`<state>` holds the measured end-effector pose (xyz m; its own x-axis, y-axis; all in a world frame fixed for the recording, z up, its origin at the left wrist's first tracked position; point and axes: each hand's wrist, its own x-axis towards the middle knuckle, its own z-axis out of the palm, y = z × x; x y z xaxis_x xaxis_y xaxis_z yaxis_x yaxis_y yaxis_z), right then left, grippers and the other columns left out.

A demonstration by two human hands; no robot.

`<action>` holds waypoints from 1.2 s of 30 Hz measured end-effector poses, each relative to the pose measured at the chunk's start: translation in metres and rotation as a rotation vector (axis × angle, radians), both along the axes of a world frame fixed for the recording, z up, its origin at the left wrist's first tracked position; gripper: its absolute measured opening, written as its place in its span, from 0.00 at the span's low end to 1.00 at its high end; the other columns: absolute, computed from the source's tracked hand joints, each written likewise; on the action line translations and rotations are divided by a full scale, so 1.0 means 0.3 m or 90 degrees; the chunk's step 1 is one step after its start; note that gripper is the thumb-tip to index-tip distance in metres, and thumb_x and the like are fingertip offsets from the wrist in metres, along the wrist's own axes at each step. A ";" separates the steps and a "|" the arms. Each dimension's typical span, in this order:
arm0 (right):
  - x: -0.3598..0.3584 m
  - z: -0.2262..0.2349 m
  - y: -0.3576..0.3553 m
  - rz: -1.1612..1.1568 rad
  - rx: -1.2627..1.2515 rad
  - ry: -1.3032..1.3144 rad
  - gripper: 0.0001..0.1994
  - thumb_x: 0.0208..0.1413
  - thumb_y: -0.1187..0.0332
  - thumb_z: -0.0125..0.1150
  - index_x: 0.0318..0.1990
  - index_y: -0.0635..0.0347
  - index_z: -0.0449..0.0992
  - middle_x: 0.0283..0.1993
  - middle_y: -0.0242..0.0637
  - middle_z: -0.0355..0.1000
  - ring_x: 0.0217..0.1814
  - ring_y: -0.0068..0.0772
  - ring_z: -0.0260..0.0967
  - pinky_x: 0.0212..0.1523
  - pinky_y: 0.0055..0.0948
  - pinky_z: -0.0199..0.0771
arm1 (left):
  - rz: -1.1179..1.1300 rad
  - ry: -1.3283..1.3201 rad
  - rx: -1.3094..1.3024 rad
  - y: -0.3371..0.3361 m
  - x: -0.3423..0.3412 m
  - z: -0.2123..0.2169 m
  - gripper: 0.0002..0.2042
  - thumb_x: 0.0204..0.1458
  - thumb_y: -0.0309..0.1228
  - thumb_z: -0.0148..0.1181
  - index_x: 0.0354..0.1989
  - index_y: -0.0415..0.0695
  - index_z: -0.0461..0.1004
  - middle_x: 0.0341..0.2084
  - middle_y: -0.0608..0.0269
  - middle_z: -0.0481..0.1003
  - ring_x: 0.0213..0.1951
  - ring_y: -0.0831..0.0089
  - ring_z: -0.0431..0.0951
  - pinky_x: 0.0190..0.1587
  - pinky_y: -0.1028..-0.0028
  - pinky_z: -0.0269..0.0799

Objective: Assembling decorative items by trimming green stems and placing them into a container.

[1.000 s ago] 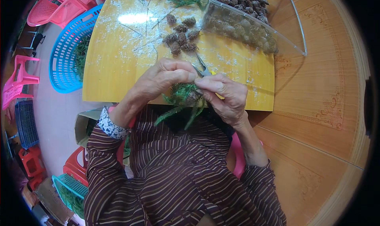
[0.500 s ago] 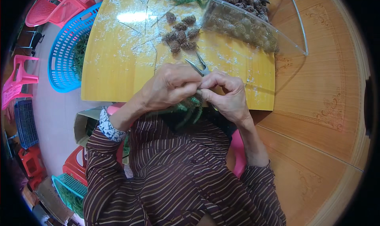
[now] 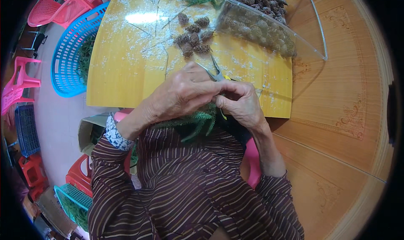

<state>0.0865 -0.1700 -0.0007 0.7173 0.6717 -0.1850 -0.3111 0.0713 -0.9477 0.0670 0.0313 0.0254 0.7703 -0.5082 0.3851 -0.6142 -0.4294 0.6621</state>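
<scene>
2 hands [image 3: 210, 97] meet | scissors [image 3: 216, 74] part-hidden | green sprig [image 3: 198, 122] underneath

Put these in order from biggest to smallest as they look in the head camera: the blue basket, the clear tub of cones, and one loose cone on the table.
1. Clear tub
2. Blue basket, cut off by the table
3. Loose cone

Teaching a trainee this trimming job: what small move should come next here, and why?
Probably close the scissors on the green sprig. Both hands, left hand and right hand, pinch it together at the table edge, and the blades stand slightly apart above the fingers.
</scene>
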 end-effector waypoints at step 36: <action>0.010 0.018 -0.024 0.089 -0.093 -0.264 0.05 0.49 0.72 0.66 0.32 0.62 0.78 0.26 0.31 0.72 0.29 0.26 0.68 0.34 0.23 0.67 | -0.120 0.451 -0.021 0.065 -0.055 -0.010 0.11 0.53 0.34 0.59 0.34 0.36 0.77 0.23 0.59 0.74 0.29 0.72 0.72 0.33 0.71 0.66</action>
